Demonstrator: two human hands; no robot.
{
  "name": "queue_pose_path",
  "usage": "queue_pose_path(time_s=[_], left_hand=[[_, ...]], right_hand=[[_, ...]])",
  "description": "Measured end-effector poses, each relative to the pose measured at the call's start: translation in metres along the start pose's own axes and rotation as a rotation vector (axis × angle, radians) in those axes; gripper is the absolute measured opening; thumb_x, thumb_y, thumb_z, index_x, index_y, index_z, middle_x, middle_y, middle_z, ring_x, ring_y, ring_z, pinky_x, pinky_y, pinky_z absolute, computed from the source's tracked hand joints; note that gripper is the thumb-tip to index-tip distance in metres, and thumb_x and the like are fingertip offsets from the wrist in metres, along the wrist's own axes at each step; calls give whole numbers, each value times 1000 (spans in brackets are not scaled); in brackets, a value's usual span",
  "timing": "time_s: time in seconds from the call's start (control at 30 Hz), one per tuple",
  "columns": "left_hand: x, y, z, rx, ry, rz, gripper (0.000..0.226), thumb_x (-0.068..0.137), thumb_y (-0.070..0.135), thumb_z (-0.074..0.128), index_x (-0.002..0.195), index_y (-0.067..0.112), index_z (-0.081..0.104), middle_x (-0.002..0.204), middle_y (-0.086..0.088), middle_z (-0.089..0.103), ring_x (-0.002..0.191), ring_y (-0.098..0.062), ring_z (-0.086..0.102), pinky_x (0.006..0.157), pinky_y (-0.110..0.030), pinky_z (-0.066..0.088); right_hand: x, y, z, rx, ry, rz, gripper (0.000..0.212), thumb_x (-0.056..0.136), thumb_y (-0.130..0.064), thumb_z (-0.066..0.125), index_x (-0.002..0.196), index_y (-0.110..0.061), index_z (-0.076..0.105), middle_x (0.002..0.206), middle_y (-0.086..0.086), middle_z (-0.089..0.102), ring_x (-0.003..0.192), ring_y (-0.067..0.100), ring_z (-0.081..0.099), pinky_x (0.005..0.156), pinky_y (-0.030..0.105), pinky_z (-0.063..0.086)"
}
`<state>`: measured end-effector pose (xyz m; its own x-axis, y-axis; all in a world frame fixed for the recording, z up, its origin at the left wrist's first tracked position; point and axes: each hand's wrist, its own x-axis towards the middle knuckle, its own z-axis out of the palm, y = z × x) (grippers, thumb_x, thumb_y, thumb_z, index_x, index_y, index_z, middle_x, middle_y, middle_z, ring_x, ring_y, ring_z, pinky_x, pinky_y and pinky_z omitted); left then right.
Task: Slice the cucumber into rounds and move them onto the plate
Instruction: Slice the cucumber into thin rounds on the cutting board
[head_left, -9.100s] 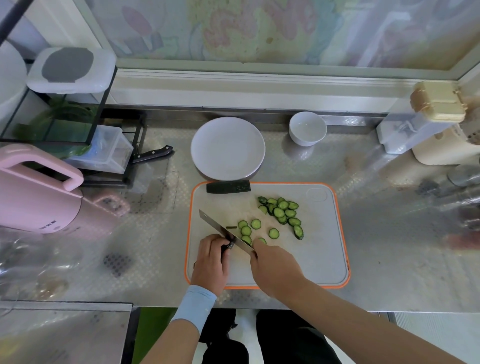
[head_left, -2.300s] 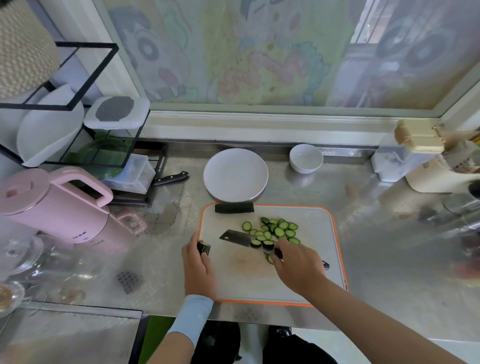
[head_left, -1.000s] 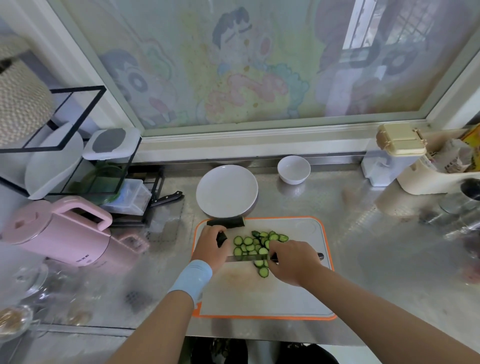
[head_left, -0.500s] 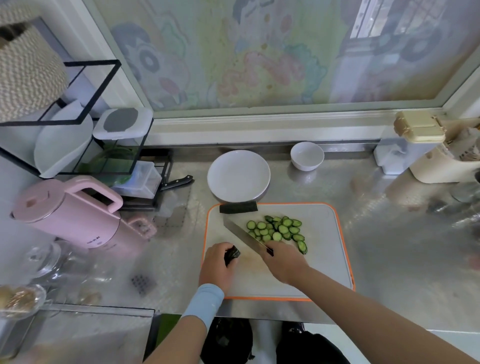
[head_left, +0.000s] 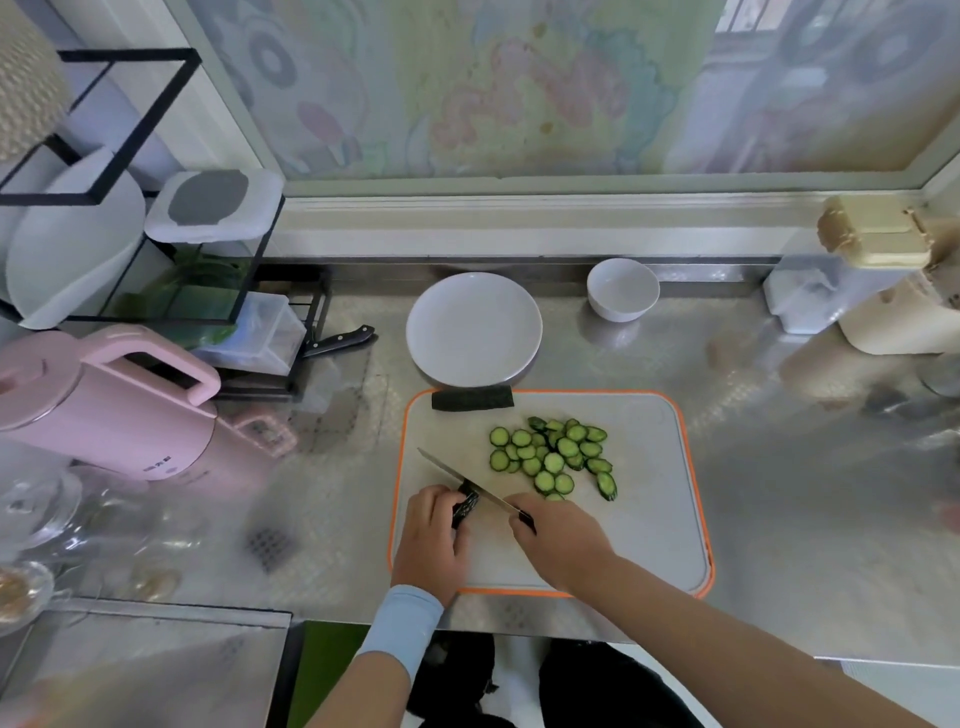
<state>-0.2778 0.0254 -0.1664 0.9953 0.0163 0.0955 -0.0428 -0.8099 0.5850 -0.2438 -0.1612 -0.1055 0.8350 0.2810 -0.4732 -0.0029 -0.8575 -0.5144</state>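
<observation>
1. Head view: your left hand (head_left: 434, 535) is curled round a short dark cucumber stub (head_left: 466, 508), pinning it to the cutting board (head_left: 649, 525) near the board's left edge. Only the stub's far tip shows past your fingers.
2. Your right hand (head_left: 558, 538) is closed round the handle of the knife (head_left: 460, 477). The blade runs up and to the left from that hand and crosses the stub's exposed tip, right against your left fingertips.
3. That is the relation the next cut turns on, as I judge it: the stub lies just left of your knife hand, its long axis pointing away from you and to the right, roughly across the blade. Very little is left to slice, so curl your fingertips back.
4. The cut rounds (head_left: 553, 457) lie in a loose heap in the middle of the board, towards its far edge. A second dark cucumber piece (head_left: 472, 400) lies along the far edge.
5. The plate (head_left: 472, 330) sits on the table just beyond the board, bare; no rounds have been moved yet.
6. The pink kettle (head_left: 104, 410) by the table's left edge bears a small mark, too blurred to read.
</observation>
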Motion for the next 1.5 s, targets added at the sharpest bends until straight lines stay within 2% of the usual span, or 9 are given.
queue_pose_path(time_s=[0.1,0.23,0.43,0.63,0.83,1.13,1.27,1.5], left_hand=[[1,-2,3,2,56,34,23,86,22,54,105,12,61,109,0,53,103,-18,49,93,-13,33],[6,-6,7,-2,112,106,18,84,16,58,97,7,66,102,-5,59,96,-20,53,86,-17,41],[9,-9,4,-29,59,73,20,84,20,57,96,9,67,99,-3,62,92,-20,55,79,-21,45],[12,-9,1,-23,51,83,15,86,21,54,97,12,61,94,-2,58,87,-18,49,78,-20,39],[12,-10,0,-22,33,75,19,87,23,52,101,13,61,99,-1,58,90,-18,49,83,-14,35],[13,-9,-1,-35,10,56,23,85,24,50,104,14,60,105,0,58,95,-17,51,84,-16,38],[13,-10,0,-36,13,47,23,86,25,50,103,15,60,106,1,59,96,-18,53,83,-18,42],[12,-10,1,-58,8,12,26,86,27,49,104,13,62,106,1,59,98,-18,54,83,-16,40]], right_hand=[[-1,-2,4,-16,3,-9,35,102,-36,37,134,-37,49,99,2,69,93,25,62,75,33,52],[0,-6,5,-18,0,-18,35,101,-36,37,134,-36,50,96,2,70,90,26,62,77,37,54],[-8,-16,7,-60,87,-68,39,103,-34,35,141,-36,43,93,1,68,88,24,62,73,35,52],[-19,-22,8,-149,118,-99,41,105,-35,28,145,-37,36,91,2,63,80,25,60,68,36,50],[-24,-22,8,-184,123,-67,40,105,-32,28,144,-34,37,80,-1,54,73,24,58,61,35,45],[-24,-24,0,-197,101,-48,35,104,-27,30,135,-30,45,73,-1,55,66,24,54,59,35,47],[-16,-25,-2,-207,82,-37,33,102,-25,33,133,-29,46,78,2,62,68,27,57,58,34,47],[-3,-27,-3,-199,46,-16,23,101,-23,32,114,-21,51,68,1,49,62,28,51,49,30,33]])
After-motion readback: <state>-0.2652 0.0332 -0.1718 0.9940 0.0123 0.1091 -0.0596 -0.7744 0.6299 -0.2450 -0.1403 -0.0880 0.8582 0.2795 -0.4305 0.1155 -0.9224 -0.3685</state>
